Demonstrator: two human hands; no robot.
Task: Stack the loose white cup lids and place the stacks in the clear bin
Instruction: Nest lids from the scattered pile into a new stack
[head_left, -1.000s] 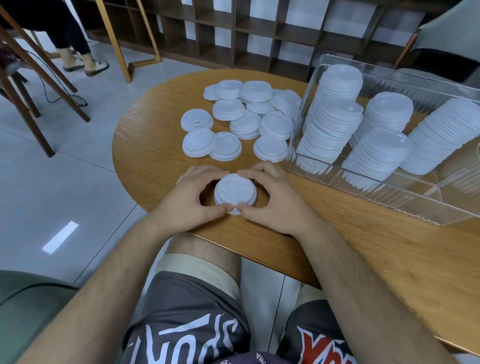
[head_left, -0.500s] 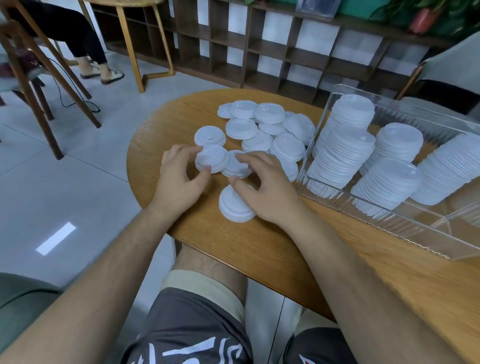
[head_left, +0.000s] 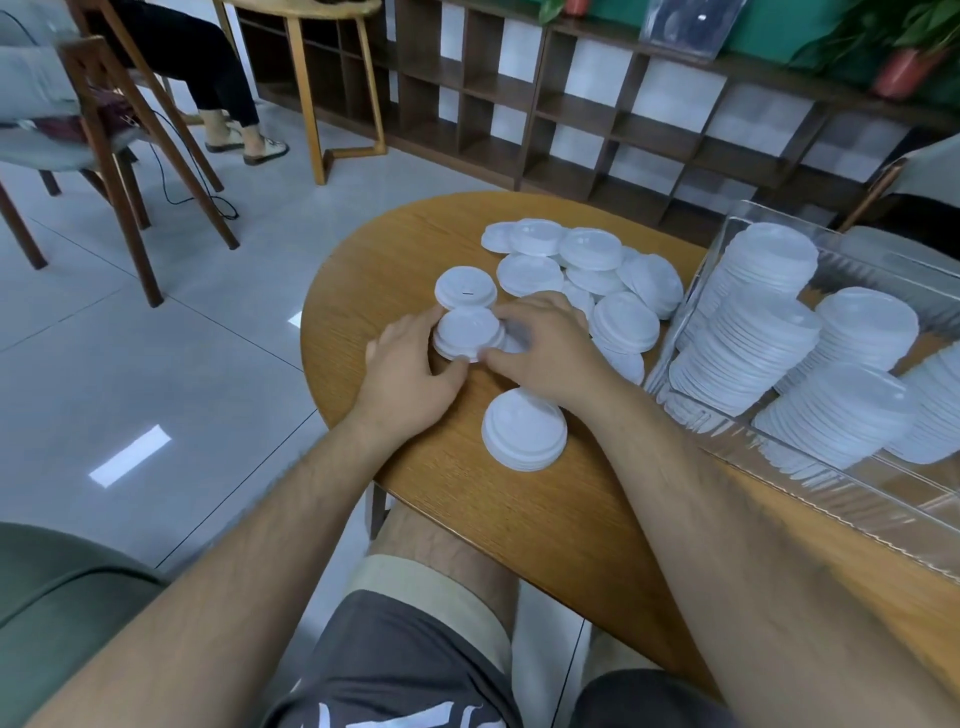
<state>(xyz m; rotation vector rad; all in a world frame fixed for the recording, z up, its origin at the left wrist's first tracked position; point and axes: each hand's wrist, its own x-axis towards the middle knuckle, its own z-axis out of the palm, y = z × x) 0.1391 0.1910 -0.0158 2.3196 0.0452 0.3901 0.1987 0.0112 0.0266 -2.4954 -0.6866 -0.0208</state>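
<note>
Left of the bin (head_left: 685, 312), loose lids (head_left: 597, 270) crowd the table (head_left: 379, 260) right up to its end wall, and the left hand (head_left: 410, 369) and right hand (head_left: 545, 343) cup a pile (head_left: 467, 332) at the lids' near edge, blocking that side. Along the bin's near long wall the wood lies bare, apart from a short stack (head_left: 523, 431) standing off its near-left corner. The bin's top is open, but leaning stacks (head_left: 753, 332) fill most of its inside.

Café-like lounge: wooden cubby shelves (head_left: 597, 119), potted plants (head_left: 904, 57), chairs (head_left: 104, 135), round table (head_left: 395, 249).
</note>
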